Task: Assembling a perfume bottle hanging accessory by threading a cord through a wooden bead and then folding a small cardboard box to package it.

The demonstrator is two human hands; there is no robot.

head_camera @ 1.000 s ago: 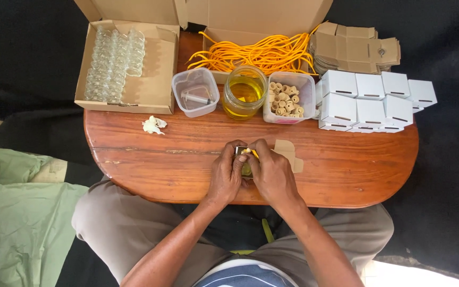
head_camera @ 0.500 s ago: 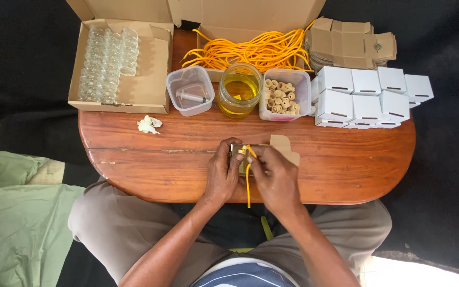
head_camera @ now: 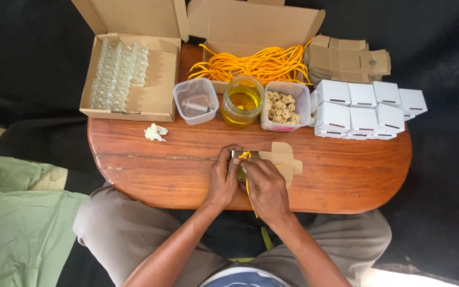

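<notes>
My left hand (head_camera: 223,178) and my right hand (head_camera: 265,186) meet over the near middle of the wooden table (head_camera: 346,175). Between the fingertips sits a small glass bottle (head_camera: 237,154) with a yellow cord (head_camera: 246,155) at its neck. Both hands pinch the bottle and cord. A loose end of the cord hangs down past my right hand toward the table edge. A flat cardboard cutout (head_camera: 285,159) lies just right of my hands.
At the back stand a cardboard box of empty glass bottles (head_camera: 118,74), a plastic tub (head_camera: 195,101), a jar of yellow liquid (head_camera: 243,101), a tub of corks (head_camera: 283,106), a pile of yellow cords (head_camera: 256,64), folded white boxes (head_camera: 365,109) and flat brown cartons (head_camera: 346,58). A crumpled white scrap (head_camera: 155,132) lies left.
The yellow cord has come out from between my fingers and now trails down past my right hand. My hands stay together at the same spot on the table.
</notes>
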